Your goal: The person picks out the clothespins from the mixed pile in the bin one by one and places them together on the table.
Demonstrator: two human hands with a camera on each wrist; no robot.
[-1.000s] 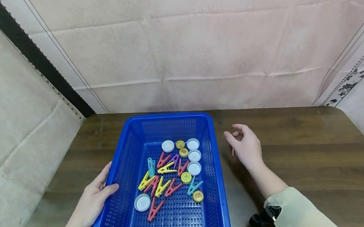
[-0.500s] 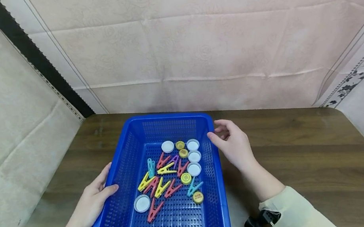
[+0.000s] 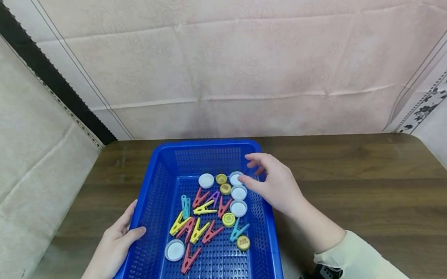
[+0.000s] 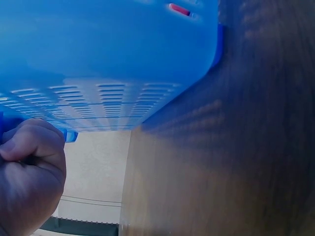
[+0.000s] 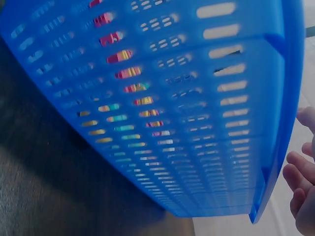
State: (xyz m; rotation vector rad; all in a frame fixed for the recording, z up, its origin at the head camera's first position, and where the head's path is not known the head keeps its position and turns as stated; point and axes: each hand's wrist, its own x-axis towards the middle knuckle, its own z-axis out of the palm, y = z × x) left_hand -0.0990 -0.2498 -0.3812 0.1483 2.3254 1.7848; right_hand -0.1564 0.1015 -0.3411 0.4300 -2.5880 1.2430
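Note:
A blue plastic basket (image 3: 254, 267) stands tilted in the middle of the table. Scattered in it are clothespins, among them a yellow clothespin (image 3: 199, 230) and a red clothespin (image 3: 190, 258), with white caps (image 3: 175, 250) and yellow caps (image 3: 243, 242). My left hand (image 3: 119, 246) grips the basket's left rim, thumb on top; its curled fingers show beneath in the left wrist view. Over the right rim reaches my right hand (image 3: 277, 184), fingers bent, thumb and fingertips above the white caps on that side. Whether it pinches anything I cannot tell.
The brown wooden table (image 3: 393, 200) runs out to both sides. Cream cloth (image 3: 236, 58) hangs behind it and at the sides. A black wrist camera (image 3: 317, 277) sits at the right cuff.
My right hand has moved left from the table beside the basket to over its right rim. A red piece seen under that hand earlier is out of sight. The left hand stays put.

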